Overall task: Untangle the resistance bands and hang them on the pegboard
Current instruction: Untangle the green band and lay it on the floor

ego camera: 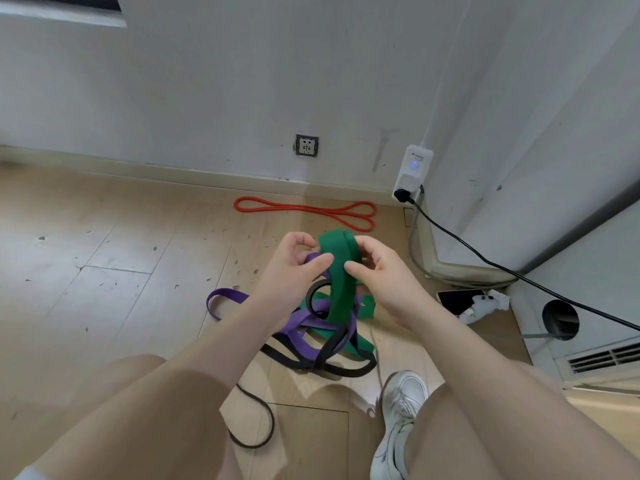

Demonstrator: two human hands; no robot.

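A tangle of resistance bands lies on the wooden floor in front of my knees. A wide green band (341, 275) rises from the heap, and both hands hold its upper loop. My left hand (294, 261) pinches the green band's left side together with a purple band (304, 327). My right hand (377, 268) grips the green band's right edge. A black band (332, 351) winds through the purple and green ones below my hands. A red band (304, 209) lies apart, flat by the skirting board. No pegboard is in view.
A thin black loop (256, 420) lies between my knees. My white shoe (398, 420) stands at the lower right. A phone (460, 299) and a white controller (485, 304) lie on the right. A black cable (485, 258) runs from a wall plug (412, 174).
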